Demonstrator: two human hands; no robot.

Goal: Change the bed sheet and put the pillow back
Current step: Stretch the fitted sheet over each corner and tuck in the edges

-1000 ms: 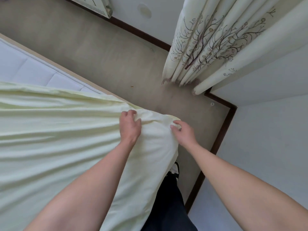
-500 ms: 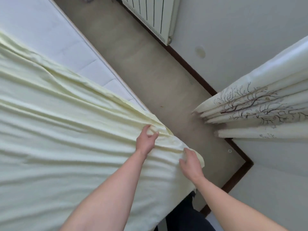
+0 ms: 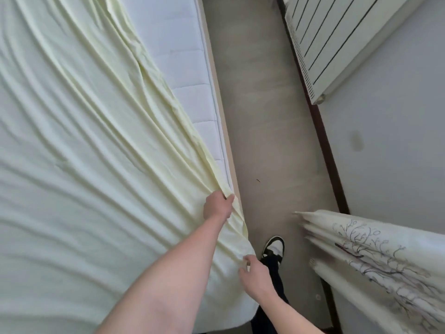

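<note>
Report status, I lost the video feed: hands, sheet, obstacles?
Left hand grips pale yellow sheet edge. Right hand pinches its corner. Mattress strip uncovered. No obstacle seen.

One pale yellow bed sheet (image 3: 72, 165) lies spread in long folds over one white quilted mattress (image 3: 183, 68), which shows bare along its right edge. Two bare hands work at the near right corner of the mattress: one left hand (image 3: 218, 206) and one right hand (image 3: 255, 273), each on the sheet's edge. One black-and-white shoe (image 3: 274, 247) and one dark trouser leg (image 3: 272, 295) stand on the floor beside the bed. One white radiator (image 3: 320, 39) hangs on the wall at the upper right. One cream curtain (image 3: 375, 256) printed with a branch pattern hangs at the lower right, falling in several pleats.
</note>
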